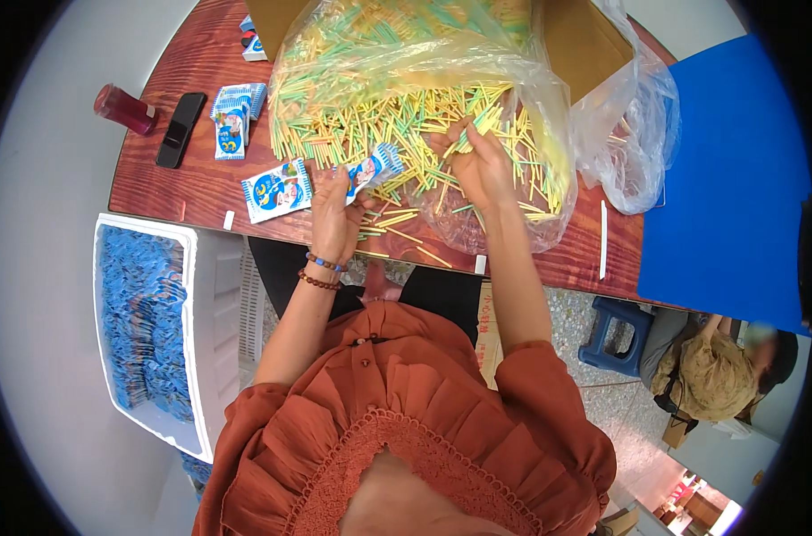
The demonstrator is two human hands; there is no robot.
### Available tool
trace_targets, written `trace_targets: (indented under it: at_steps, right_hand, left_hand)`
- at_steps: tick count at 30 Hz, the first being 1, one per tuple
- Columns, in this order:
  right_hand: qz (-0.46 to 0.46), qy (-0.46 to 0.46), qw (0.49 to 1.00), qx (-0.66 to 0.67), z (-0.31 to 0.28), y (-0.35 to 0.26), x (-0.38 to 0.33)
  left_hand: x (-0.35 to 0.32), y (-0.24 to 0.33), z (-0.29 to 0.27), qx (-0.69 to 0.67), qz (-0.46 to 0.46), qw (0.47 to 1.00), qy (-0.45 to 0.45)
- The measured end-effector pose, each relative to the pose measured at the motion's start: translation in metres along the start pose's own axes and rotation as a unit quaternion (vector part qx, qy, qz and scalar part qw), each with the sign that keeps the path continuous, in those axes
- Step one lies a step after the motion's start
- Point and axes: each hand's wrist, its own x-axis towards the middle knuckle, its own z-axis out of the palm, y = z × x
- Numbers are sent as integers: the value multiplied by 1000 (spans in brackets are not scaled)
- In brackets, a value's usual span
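Plainly, left hand [334,210] gripped small packet [373,170]; right hand [477,161] pinched sticks [406,125] inside plastic bag [549,107]. Loose sticks at table [200,192] near edge risked rolling off.

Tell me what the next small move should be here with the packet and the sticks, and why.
Probably bring the right hand over to the small packet that the left hand holds up. The right fingers are already pinching a few sticks from the pile, and the packet sits close beside them.

Reddish wood tabletop [200,192], clear bag of yellow-green sticks [406,116], blue-white packets [236,116], black phone [180,129], red bottle [124,110], cardboard box [584,45], blue board [736,179]
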Motion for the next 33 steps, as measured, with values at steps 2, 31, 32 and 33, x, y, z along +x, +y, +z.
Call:
trace_targets:
  at_steps: [2,31,32,33]
  right_hand:
    - [-13,18,1000,-6,33,5,-11]
    - [-212,43,922,-321,128,55,-18]
    - [-211,39,922,-322,127,56,-19]
    - [-226,42,908,-350,124,56,-20]
  left_hand:
    - [-1,-2,3,-14,5,999,-39]
    - [6,-6,14,-80,102,992,-5]
    - [7,-6,12,-82,106,991,-4]
    - [8,-7,9,-77,109,991,-17]
